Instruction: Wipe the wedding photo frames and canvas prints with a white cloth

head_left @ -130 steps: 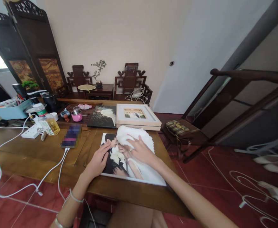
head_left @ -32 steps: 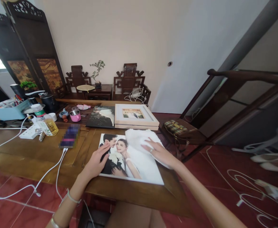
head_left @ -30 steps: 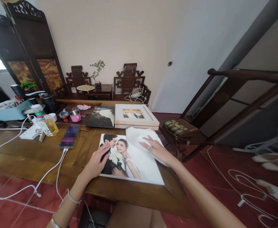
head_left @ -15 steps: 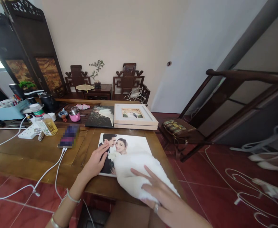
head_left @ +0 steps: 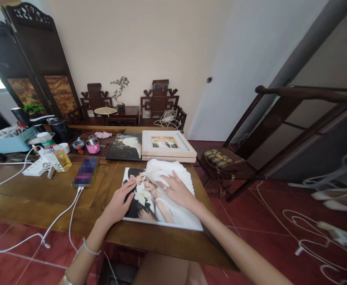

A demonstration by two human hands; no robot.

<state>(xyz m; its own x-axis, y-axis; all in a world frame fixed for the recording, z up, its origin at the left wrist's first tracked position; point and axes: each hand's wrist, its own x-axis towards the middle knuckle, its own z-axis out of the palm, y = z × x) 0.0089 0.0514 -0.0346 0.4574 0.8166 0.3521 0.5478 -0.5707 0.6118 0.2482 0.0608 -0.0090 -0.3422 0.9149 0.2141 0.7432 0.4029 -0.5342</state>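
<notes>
A white-backed wedding photo panel (head_left: 148, 200) showing a couple lies on the wooden table in front of me. My left hand (head_left: 122, 200) rests on its left edge, fingers stretched out over the groom's side, with nothing held. Over the panel's upper right part lies a fluffy white cloth (head_left: 183, 170). On top of that cloth my right hand (head_left: 177, 190) presses flat, its fingers spread, with a ring on one of them. The cloth covers the panel's upper right corner.
Behind the panel are a dark photo panel (head_left: 126, 146) and stacked pale frames (head_left: 169, 144). To the left sit a charging phone (head_left: 86, 172), a pink cup (head_left: 92, 145), an oil-coloured bottle (head_left: 56, 154) and a white power strip (head_left: 34, 166). A wooden chair with a plaid bag (head_left: 217, 157) stands right.
My right hand has moved up and away from me with the white cloth, from the panel's lower right to its upper right. The bride's dress is now uncovered. My left hand has stayed put.
</notes>
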